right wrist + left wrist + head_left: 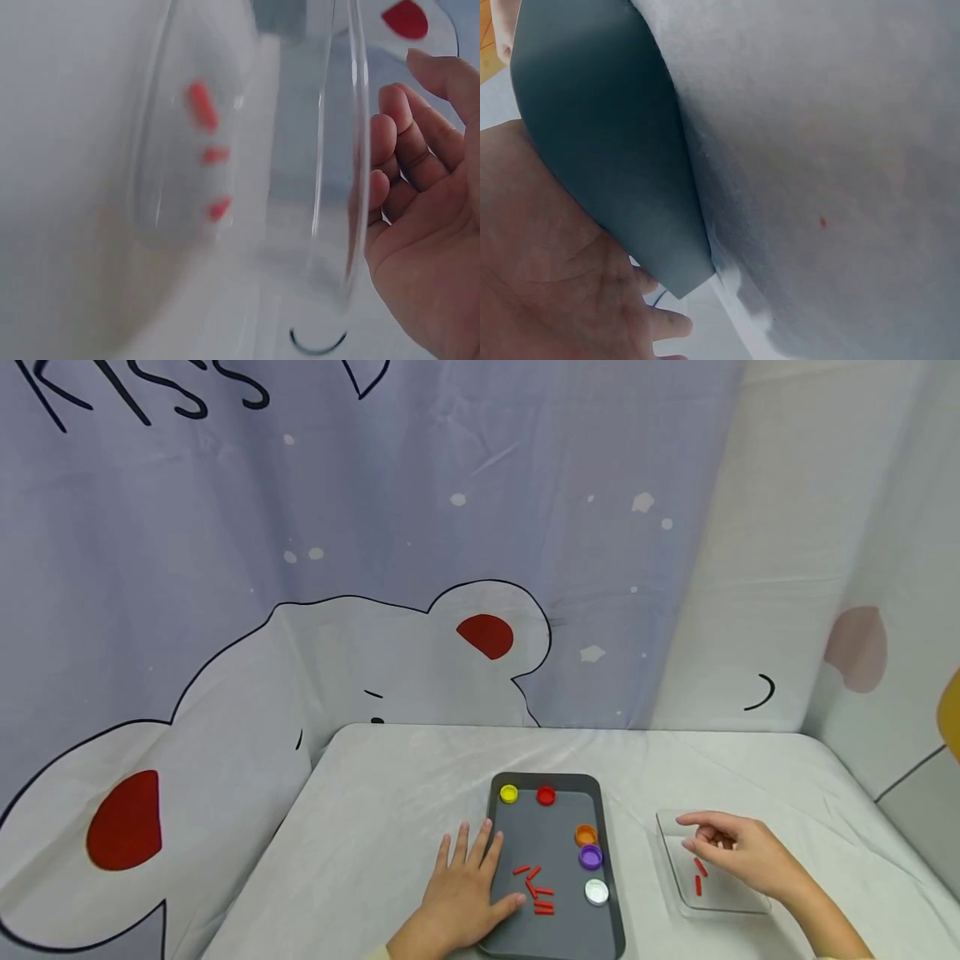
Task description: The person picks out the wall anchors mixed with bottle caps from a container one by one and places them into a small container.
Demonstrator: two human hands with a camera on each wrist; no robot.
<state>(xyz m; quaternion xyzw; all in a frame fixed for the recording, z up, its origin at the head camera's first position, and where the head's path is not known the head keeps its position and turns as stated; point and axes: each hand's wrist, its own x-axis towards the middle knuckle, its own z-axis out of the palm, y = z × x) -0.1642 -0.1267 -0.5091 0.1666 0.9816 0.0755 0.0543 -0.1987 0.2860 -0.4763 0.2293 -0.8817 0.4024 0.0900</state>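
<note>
My left hand (461, 897) lies with spread fingers over the left edge of a dark grey tray (547, 822). Small red rods (543, 911) are scattered on the tray to the right of its thumb. Above a clear plastic box (723, 911) hovers my right hand (742, 852), thumb and index fingertips apart with nothing between them, the other fingers loosely bent. Inside the box lie a few red rods (202, 106), partly covered by this hand in the head view. The left wrist view shows the palm beside the tray's underside (615, 150).
Round coloured caps stand on the tray: yellow (508, 793) and red (546, 795) at the far end, orange (586, 835), purple (590, 857) and white (596, 892) along the right side. A white cloth (405, 793) covers the table, and printed curtains (360, 510) hang behind.
</note>
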